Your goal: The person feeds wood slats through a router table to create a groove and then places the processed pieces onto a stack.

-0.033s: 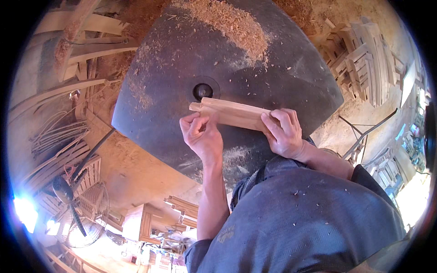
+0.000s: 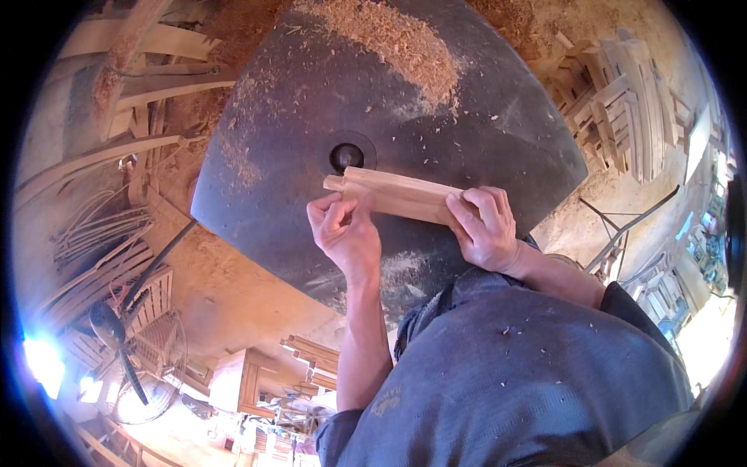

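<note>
A short wooden board (image 2: 408, 194) with a stepped, narrower left end lies across the space between my hands, above the dark machine table (image 2: 288, 226). My left hand (image 2: 346, 233) grips it near that stepped end, fingers curled and pinched. At the other end my right hand (image 2: 486, 229) holds it, thumb on the near side and fingers bent over the edge. Just beyond the board's left end is a round spindle (image 2: 346, 156) set in a circular opening of the table; whether it turns I cannot tell.
A heap of wood shavings (image 2: 397, 47) covers the table's far part. Stacked wood pieces (image 2: 622, 109) lie on the floor at right, curved planks (image 2: 101, 163) at left. A standing fan (image 2: 148, 366) is at lower left, wooden furniture parts (image 2: 253, 381) at the bottom.
</note>
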Tool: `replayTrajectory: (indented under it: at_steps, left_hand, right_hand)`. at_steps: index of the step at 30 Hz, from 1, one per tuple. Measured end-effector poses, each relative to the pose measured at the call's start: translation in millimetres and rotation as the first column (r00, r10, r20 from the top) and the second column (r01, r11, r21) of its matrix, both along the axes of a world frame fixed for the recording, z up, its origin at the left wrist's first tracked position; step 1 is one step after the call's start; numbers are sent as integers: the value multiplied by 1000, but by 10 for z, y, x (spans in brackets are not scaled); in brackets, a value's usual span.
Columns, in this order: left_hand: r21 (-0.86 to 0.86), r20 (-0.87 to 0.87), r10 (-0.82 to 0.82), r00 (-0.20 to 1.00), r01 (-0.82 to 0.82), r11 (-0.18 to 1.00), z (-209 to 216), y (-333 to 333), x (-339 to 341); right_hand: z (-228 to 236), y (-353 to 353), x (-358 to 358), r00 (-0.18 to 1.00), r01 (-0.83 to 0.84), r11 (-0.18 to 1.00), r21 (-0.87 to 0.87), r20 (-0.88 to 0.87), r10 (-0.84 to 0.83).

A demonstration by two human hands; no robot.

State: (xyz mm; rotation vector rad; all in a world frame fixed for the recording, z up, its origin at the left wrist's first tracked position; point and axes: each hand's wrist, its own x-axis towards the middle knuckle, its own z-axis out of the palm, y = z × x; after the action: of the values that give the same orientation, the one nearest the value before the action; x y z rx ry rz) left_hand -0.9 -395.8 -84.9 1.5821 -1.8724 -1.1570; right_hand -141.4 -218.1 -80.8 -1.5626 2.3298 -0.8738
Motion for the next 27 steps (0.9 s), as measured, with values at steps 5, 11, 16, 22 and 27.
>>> replayTrajectory:
  at_steps: [5,11,16,22,27]
  left_hand:
    - [32,28,12,1000,-13,999,32,-46,-39]
    - [32,19,63,998,-63,997,29,-116,-24]
    - [-12,40,86,996,-85,996,-1,-351,76]
    - [16,33,185,982,-186,983,-153,-754,399]
    - [-44,31,227,973,-225,973,-191,-889,598]
  right_hand:
    - [-17,-19,10,1000,9,1000,0,1,-9]
    - [-48,-123,-28,1000,-29,999,-14,-6,29]
    - [-73,-413,-59,993,-116,993,-21,4,116]
    - [-142,-911,-5,977,-213,974,-80,-28,211]
    - [-165,-1172,49,956,-294,951,-99,-32,292]
